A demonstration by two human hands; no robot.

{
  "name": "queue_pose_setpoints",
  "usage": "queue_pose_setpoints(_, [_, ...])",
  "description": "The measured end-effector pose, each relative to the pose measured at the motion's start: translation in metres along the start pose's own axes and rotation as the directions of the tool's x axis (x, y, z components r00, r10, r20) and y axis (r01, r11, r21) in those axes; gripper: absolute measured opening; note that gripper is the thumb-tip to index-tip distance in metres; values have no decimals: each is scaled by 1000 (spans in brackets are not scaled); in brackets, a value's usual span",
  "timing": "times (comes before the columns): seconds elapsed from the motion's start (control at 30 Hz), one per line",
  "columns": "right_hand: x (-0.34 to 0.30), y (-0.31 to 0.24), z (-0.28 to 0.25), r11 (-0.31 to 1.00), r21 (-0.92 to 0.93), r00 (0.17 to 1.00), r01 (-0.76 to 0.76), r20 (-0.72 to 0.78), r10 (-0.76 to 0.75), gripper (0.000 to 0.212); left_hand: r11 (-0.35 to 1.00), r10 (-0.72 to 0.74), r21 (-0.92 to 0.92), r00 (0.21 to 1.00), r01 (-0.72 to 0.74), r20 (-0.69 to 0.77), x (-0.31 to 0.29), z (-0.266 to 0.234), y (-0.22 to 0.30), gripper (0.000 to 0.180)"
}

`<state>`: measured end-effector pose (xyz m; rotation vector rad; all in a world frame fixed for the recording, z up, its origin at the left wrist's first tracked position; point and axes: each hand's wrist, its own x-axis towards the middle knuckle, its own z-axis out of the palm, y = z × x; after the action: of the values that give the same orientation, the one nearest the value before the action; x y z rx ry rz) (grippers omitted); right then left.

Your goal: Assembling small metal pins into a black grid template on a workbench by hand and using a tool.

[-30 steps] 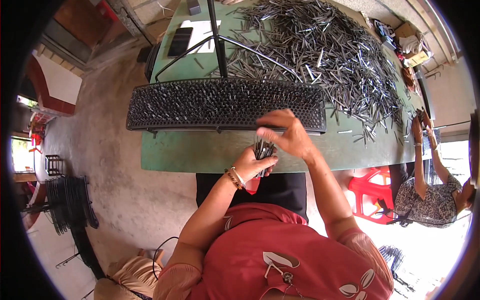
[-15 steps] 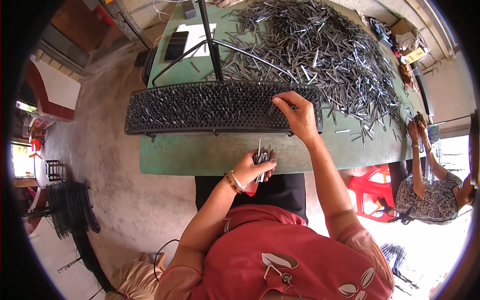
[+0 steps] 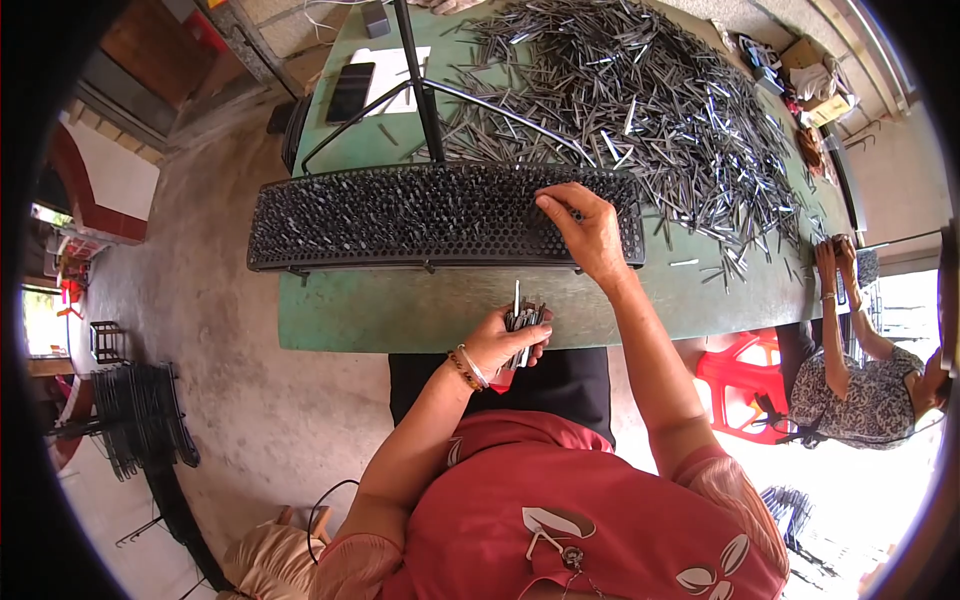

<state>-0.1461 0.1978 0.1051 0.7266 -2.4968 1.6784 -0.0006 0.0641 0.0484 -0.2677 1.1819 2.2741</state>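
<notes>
A long black perforated rack (image 3: 480, 257) stands along the near side of the green table, its holes largely filled with thin dark metal strips. My left hand (image 3: 495, 342) is closed round a bundle of metal strips (image 3: 527, 318) just off the table's front edge, and one bright strip sticks up above the others. Over the right part of the rack is my right hand (image 3: 590, 228), its thumb and forefinger pinched together at the holes. Whatever lies between those fingertips is too small to make out.
A large heap of loose metal strips (image 3: 640, 90) covers the far and right parts of the table (image 3: 400, 310). A black stand (image 3: 425, 100) rises behind the rack, near a phone (image 3: 351, 92). At right, another person's hands (image 3: 836, 260) work; red stools (image 3: 745, 385) stand below.
My right hand has shifted slightly left along the rack, still pinched. My left hand keeps its bundle in nearly the same place. The other person's hands have moved a little nearer.
</notes>
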Motion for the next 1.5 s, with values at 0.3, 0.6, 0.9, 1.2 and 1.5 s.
queue_pose_setpoints(0.3, [2, 8, -3, 984, -52, 983, 170, 74, -166, 14, 995, 1, -103, 999, 3, 36, 0, -6, -1, 35])
queue_pose_setpoints(0.6, [7, 7, -13, 902, -192, 915, 386, 202, -349, 14, 985, -32, -168, 999, 37, 34, -4, -2, 4, 37])
queue_pose_setpoints(0.9, [-4, 21, -3, 994, 105, 996, 31, 83, -40, 13, 985, -20, -170, 999, 27, 42, -4, 0, 5, 37])
queue_pose_setpoints(1.2, [-13, 21, 6, 908, -278, 949, 314, 60, -310, 19, 985, -19, -174, 1000, 20, 12, -2, -1, 4, 32])
queue_pose_setpoints(1.5, [-14, 21, 4, 809, -354, 883, 470, 172, -437, 24, 989, -20, -144, 999, 24, 34, -2, 0, 6, 33])
